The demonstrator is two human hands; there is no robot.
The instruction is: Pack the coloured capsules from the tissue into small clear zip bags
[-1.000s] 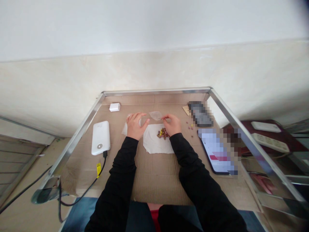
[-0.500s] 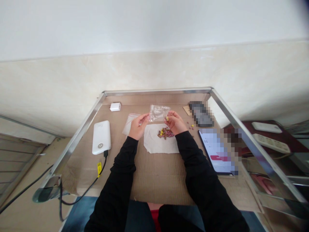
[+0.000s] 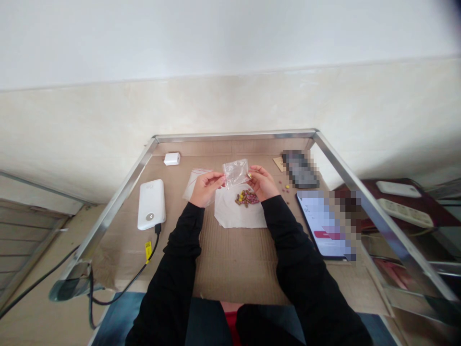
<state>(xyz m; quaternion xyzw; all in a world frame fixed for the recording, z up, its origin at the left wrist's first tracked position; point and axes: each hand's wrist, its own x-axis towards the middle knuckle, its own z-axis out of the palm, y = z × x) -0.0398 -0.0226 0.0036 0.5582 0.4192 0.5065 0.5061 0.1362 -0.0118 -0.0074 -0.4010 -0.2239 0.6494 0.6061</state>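
Note:
A small clear plastic bag (image 3: 236,172) hangs above the paper, its left side pinched by my left hand (image 3: 206,189). My right hand (image 3: 262,183) is closed at the bag's right side, with a small yellowish pill (image 3: 249,176) at its fingertips. Whether those fingers also grip the bag, I cannot tell. Below lies a white sheet of paper (image 3: 230,216) bearing a heap of brown, pink and yellow pills and capsules (image 3: 247,197). Behind my left hand, more clear bags (image 3: 190,184) lie flat, partly covered by it.
On the cardboard-covered table (image 3: 234,264) are a white power bank (image 3: 151,204) with a black cable (image 3: 139,276), a white charger plug (image 3: 172,159), a dark blurred phone (image 3: 300,169) and a tablet (image 3: 320,226). Several loose pills (image 3: 287,187) lie right. A metal rail (image 3: 234,135) borders the table.
The bag has tilted and shifted slightly left and down, with its left side lower. My left hand has moved a little down and left; my right hand has hardly moved.

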